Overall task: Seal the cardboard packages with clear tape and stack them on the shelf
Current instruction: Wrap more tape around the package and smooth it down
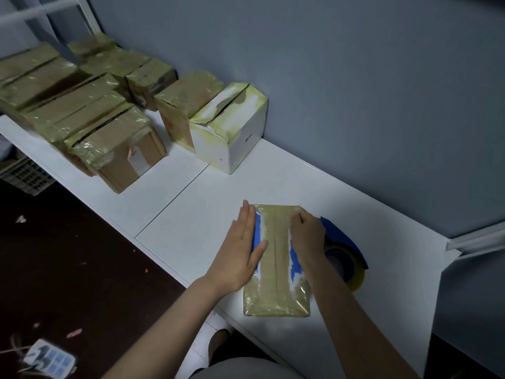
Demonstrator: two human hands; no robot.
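Note:
A small package (276, 269) wrapped in shiny tape, with blue and white print showing through, lies on the white shelf (191, 203) in front of me. My left hand (243, 247) presses flat against its left side, fingers straight. My right hand (308, 236) rests on its right top edge with the fingers curled down onto the tape. A blue tape dispenser (344, 255) with a clear tape roll sits just right of the package, partly hidden by my right hand.
Several taped cardboard boxes (90, 119) stand in rows at the shelf's far left, with a white taped box (232, 129) nearest, against the grey wall. A dark floor with scraps lies below left. A white metal bracket (475, 239) juts in at right.

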